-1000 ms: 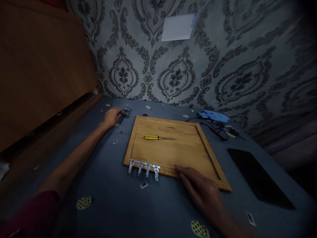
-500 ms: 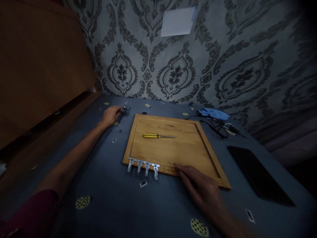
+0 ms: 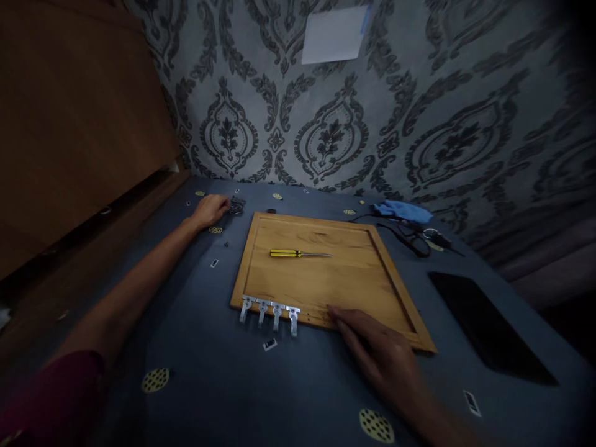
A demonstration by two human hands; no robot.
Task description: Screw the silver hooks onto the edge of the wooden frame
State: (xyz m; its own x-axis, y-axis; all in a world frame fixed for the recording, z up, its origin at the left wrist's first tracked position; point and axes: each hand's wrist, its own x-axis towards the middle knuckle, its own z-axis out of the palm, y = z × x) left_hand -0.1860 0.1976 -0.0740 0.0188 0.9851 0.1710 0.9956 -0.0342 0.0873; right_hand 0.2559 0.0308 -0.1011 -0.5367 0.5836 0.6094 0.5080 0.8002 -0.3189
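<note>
Indoors, a person's left hand (image 3: 211,210) meets a cluster of metal parts (image 3: 238,206) as the right hand (image 3: 388,363) touches a framed wooden board (image 3: 326,282).
The left hand's fingers curl, though whether they hold a part cannot be told; the right's extend to the board's near edge, any grip unclear. Four metal brackets (image 3: 278,315) line that edge to the left, and a yellow-handled screwdriver (image 3: 285,253) lies on the panel, atop patterned blue fabric (image 3: 209,385).
</note>
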